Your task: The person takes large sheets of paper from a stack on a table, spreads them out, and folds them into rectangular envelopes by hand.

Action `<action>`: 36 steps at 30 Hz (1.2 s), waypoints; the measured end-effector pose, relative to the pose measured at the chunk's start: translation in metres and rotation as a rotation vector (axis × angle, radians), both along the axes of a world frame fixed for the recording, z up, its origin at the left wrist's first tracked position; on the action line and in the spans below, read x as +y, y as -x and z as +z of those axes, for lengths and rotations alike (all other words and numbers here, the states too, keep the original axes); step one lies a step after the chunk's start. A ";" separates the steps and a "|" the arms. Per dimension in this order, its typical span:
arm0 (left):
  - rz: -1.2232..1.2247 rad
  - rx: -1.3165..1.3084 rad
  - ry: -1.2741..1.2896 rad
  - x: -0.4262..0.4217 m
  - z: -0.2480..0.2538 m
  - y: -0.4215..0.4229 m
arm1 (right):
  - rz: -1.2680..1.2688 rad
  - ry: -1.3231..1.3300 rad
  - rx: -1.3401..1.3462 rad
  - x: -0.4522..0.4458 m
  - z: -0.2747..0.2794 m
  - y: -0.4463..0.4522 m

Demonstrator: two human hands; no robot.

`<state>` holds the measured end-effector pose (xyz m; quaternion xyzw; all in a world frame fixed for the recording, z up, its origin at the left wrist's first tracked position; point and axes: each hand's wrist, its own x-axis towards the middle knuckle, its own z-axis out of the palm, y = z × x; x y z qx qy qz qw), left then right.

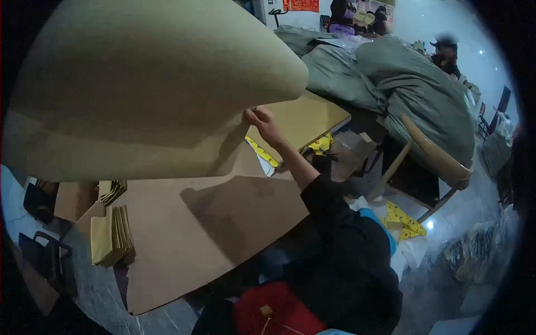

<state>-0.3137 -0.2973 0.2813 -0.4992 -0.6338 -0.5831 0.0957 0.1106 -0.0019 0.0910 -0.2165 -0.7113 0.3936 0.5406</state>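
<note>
A large tan sheet of paper or card fills the upper left, lifted and curved above the table. My right hand is closed on the sheet's lower right edge, with the arm in a black sleeve stretched forward. Beneath the sheet lies a flat brown board, which carries the shadow of the sheet and hand. Behind my hand rests a yellowish stack of sheets. My left hand does not show.
Folded brown paper pieces stand at the board's left edge. Large grey-green sacks lie at the back right, near a wooden chair. Yellow printed wrapping is on the right. Other people are in the background.
</note>
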 end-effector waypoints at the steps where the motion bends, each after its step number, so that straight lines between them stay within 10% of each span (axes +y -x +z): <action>1: 0.014 -0.014 0.017 -0.007 -0.003 0.010 | 0.029 0.026 0.061 -0.011 0.011 0.010; 6: 0.052 -0.083 0.060 -0.032 -0.019 0.059 | 0.311 -0.046 0.416 -0.067 0.086 0.032; 11: 0.067 -0.131 0.086 -0.047 -0.028 0.086 | 0.332 0.181 -0.060 -0.085 0.122 -0.001; 19: 0.008 -0.364 0.213 -0.077 -0.059 0.108 | 0.204 0.288 -0.511 -0.054 0.003 0.001; 26: -0.229 -1.016 0.342 -0.079 -0.195 0.019 | 0.277 0.483 -0.622 -0.040 -0.154 -0.025; 32: -0.456 -1.430 0.163 -0.102 -0.283 -0.066 | 0.106 0.519 -0.608 -0.050 -0.152 -0.018; 36: -0.272 -1.186 0.230 -0.104 -0.298 -0.069 | 0.145 0.430 -0.568 -0.035 -0.147 0.004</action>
